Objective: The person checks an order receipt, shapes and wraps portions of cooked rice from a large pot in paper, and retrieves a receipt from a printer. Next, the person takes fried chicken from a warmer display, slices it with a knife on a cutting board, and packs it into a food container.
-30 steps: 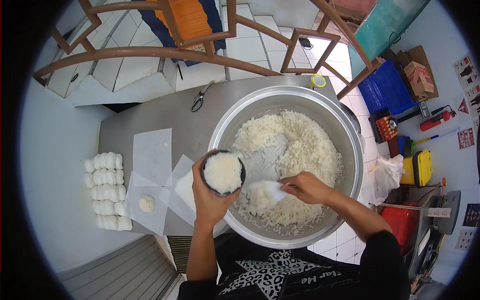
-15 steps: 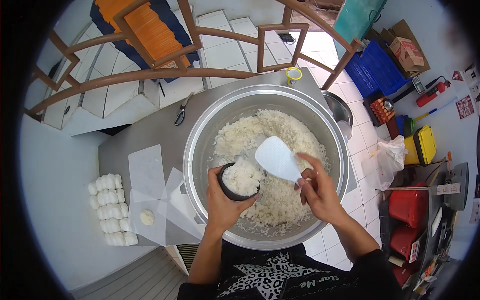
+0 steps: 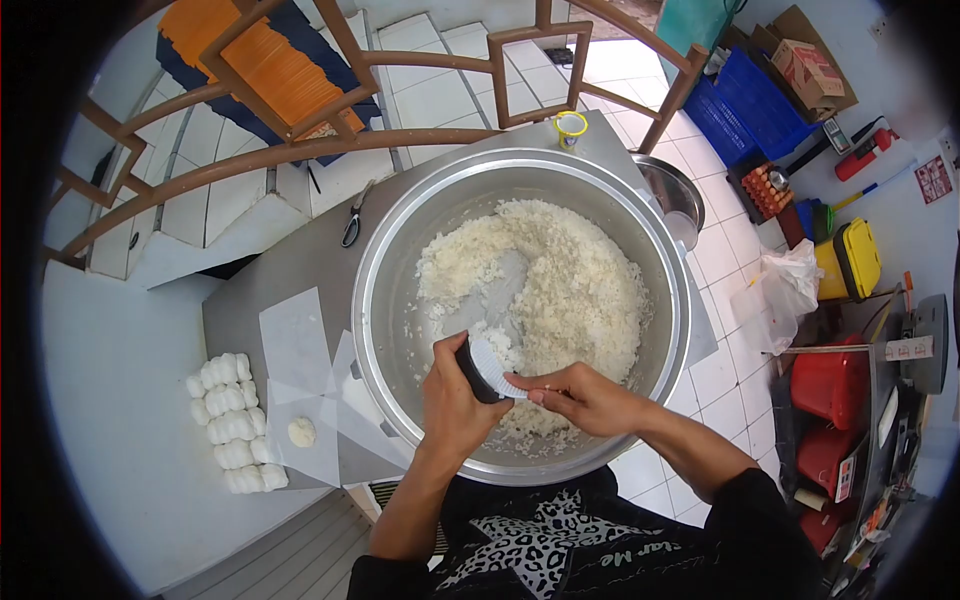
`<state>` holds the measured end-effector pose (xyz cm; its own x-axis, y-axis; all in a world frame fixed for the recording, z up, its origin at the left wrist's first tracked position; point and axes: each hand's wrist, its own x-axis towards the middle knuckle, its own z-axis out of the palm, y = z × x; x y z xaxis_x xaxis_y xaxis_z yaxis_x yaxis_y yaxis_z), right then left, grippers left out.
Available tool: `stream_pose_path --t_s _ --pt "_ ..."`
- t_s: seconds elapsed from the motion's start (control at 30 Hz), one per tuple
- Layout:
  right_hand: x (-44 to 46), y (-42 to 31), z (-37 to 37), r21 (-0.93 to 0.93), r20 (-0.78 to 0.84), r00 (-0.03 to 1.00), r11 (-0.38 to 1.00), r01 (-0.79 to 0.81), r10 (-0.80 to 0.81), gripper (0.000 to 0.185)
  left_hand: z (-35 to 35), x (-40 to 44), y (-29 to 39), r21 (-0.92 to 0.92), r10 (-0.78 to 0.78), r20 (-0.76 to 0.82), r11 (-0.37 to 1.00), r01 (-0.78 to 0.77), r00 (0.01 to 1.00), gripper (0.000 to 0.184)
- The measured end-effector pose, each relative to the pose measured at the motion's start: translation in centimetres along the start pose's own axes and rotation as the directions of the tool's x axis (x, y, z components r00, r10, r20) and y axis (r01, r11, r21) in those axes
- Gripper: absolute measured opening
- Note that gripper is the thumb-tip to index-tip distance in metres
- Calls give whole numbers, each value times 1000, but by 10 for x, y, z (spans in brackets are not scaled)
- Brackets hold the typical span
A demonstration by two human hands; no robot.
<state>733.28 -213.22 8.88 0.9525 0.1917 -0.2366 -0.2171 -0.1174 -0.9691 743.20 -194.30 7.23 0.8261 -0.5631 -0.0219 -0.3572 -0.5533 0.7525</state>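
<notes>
Head view: my left grip (image 3: 455, 395) wraps a cup (image 3: 477, 376), my right grip (image 3: 580, 397) pinches a paddle (image 3: 488, 362), apparently pressing rice (image 3: 590, 290); the next move calls for steady counter-pressure.

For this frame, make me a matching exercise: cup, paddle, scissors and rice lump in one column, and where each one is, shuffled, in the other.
Things
1. Cup
2. Paddle
3. Scissors
4. Rice lump

Places
A. On the bare table
B. In the right hand
C. On paper
D. In the left hand

Right pairs: 1-D, 2-B, 3-A, 4-C
</notes>
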Motion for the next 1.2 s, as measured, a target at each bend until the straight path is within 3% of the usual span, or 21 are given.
stream_pose_path --t_s 0.03,0.1,0.2,0.43,0.53,0.63,0.67,0.77,0.8,0.9,1.0,1.07,1.1,1.17,1.2 --pt "3 6 -2 17 6 999 999 32 -32 35 1 3 3 22 8 -11 1000 -8 1000 91" --pt "8 13 -12 -28 87 994 998 -56 58 35 2 5 11 61 23 -24 998 -22 999 91" --pt "8 10 -16 -68 69 995 996 -60 65 34 0 10 15 59 -7 45 998 4 999 89" --pt "-6 29 -17 -240 -378 924 958 -159 59 31 0 6 -7 6 -139 104 990 139 985 89" --pt "-8 5 -19 -161 -407 912 978 -129 54 32 -5 3 0 -46 -170 195 982 183 966 90" --pt "13 21 4 -244 -274 947 965 101 -168 32 -5 6 10 -97 -140 216 982 164 966 91" --pt "3 20 -21 -117 -106 994 992 -43 31 32 -7 4 4 -132 -140 217 976 171 966 91" --pt "3 9 -33 77 -370 918 990 -119 139 30 -10 7 3 -118 -118 216 982 146 969 91" --pt "8 28 -17 -80 -280 959 995 -52 28 29 -10 5 4 -94 -107 225 987 131 968 91" --pt "5 7 -15 -97 -185 983 995 -5 -13 31 -13 9 -4 -196 -116 184 969 153 976 93" --pt "14 8 21 -139 -302 953 989 -47 3 28 -8 9 -10 -113 -89 93 989 100 992 93" --pt "18 -8 16 -87 -283 959 995 -52 26 26 -18 6 -14 -231 -108 82 965 124 991 95" --pt "16 -6 4 -9 -324 944 997 -73 66 26 -26 8 -19 -285 -113 60 950 126 992 95" --pt "14 -14 -7 -36 -468 874 986 -165 129 25 -53 -7 -39 -412 -98 -33 908 75 995 95" --pt "17 -24 -9 -142 -593 798 961 -238 110 25 -78 -15 -47 -477 -106 -82 877 54 991 96"
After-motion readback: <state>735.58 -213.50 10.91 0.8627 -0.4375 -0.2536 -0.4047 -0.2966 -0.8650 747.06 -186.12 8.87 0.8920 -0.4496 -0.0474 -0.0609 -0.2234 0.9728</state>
